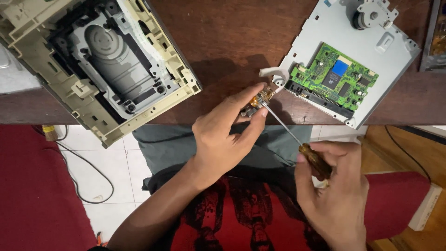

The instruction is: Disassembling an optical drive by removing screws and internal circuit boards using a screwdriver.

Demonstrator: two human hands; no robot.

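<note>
A dark wooden table (232,37) stands over white floor tiles (111,167) (a red rug (37,195) alongside).

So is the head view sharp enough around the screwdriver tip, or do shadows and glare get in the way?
Head view: sharp at the screwdriver tip and small part; soft hand shadow on the wooden table behind; no glare on the green circuit board.

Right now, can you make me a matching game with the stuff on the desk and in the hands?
Things:
1. screwdriver
2. circuit board
3. beige casing
4. small metal part

Places:
A. top left of the desk
B. pinched in the left hand
C. handle in the right hand
D. on the grey metal plate

Pairs: 1-C, 2-D, 3-A, 4-B
</note>
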